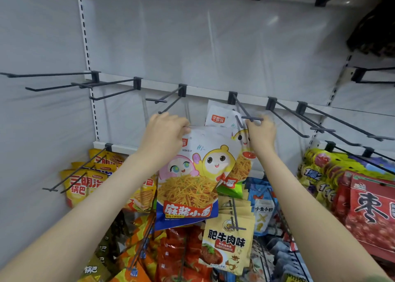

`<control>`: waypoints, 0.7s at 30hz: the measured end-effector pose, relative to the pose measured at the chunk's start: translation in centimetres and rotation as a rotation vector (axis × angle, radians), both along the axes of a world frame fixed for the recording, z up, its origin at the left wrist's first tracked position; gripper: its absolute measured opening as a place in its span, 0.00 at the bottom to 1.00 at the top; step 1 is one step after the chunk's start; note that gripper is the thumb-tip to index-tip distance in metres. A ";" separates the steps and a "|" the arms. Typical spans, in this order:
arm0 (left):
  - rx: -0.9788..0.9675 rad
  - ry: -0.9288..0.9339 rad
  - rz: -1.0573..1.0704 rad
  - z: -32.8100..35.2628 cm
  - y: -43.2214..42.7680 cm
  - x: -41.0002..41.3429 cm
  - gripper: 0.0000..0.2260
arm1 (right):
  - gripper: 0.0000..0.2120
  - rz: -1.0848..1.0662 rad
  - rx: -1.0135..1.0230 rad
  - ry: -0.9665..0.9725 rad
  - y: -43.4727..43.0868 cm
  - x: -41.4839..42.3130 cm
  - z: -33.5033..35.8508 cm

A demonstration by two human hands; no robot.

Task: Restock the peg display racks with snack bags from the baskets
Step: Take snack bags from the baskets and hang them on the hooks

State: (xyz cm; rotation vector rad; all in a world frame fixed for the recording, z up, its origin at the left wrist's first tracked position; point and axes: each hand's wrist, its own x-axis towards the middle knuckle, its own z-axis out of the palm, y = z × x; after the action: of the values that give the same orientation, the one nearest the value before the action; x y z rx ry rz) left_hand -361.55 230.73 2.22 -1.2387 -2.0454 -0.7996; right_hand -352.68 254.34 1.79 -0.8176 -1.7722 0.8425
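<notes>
Left hand (164,136) pinches 1 noodle bag (188,183) — right hand (261,136) seemingly pinches it too; thread its hole squarely onto the peg (242,109).

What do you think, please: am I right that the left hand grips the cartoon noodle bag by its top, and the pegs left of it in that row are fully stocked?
Not quite: the left hand grips the cartoon noodle bag by its top, but the head view shows the pegs left of it bare.
</notes>
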 end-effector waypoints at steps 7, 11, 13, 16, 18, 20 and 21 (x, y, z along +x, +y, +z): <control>-0.020 0.044 0.014 -0.5 -1.4 -0.7 0.09 | 0.19 -0.140 0.286 0.025 -1.0 1.0 -1.1; -0.020 0.052 0.001 -0.2 -1.6 0.1 0.10 | 0.09 0.067 0.257 0.140 -5.2 5.2 -2.9; -0.028 0.039 -0.011 0.3 -1.5 1.0 0.08 | 0.05 0.275 0.162 0.156 -8.0 7.5 -3.3; -0.065 -0.015 -0.032 0.7 -1.0 2.2 0.08 | 0.02 0.470 0.127 0.134 -11.0 9.1 -3.3; -0.075 -0.080 -0.051 0.8 -0.7 2.9 0.09 | 0.05 0.535 0.111 0.110 -12.0 9.4 -3.1; -0.096 -0.152 -0.045 0.7 -0.6 3.3 0.09 | 0.08 0.531 0.109 0.066 -12.2 9.5 -3.1; -0.109 -0.186 -0.050 0.5 -0.6 3.5 0.09 | 0.09 0.497 0.140 0.027 -12.3 9.6 -3.2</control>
State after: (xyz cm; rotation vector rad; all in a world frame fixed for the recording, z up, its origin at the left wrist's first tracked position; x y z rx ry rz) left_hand -358.10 230.15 2.74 -1.3222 -2.2407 -0.8645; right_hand -343.12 242.02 -1.41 -0.2700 -2.0181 1.0246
